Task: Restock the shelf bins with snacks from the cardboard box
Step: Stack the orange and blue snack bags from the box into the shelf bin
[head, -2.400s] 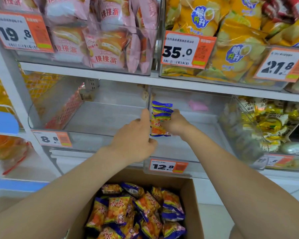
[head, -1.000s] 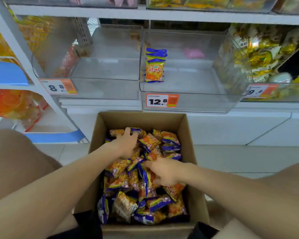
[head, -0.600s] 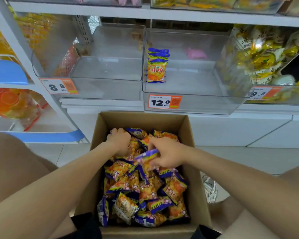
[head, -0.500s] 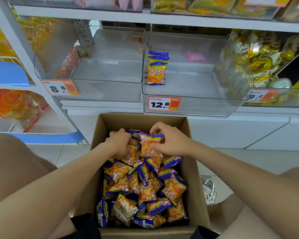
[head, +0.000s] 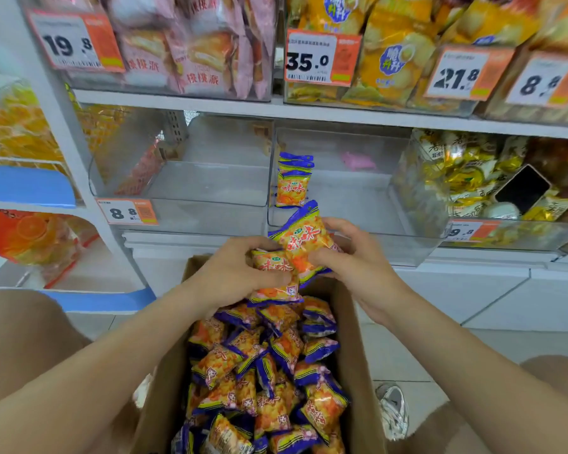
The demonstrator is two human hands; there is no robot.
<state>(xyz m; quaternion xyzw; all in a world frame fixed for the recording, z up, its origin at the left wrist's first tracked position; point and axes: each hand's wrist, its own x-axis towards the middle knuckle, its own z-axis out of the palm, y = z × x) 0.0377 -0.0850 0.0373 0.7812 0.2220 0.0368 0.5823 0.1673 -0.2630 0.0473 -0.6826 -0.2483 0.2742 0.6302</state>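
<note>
- snack packets (head: 304, 245) under my fingers (head: 341, 226): glossy, crinkled plastic film
- cardboard box (head: 358, 355): matt brown card
- shelf bin (head: 358, 198): clear, smooth plastic
- price tag (head: 128, 212): looks paper, matt

Both hands (head: 236, 273) (head: 358, 267) grip orange snack packets (head: 304, 245) above the cardboard box (head: 358, 371).

White metal shelving (head: 374, 117), orange-and-white price tags (head: 312, 59), blue shelf edge (head: 23, 186) at left, pale tiled floor (head: 404, 352), bright even light
</note>
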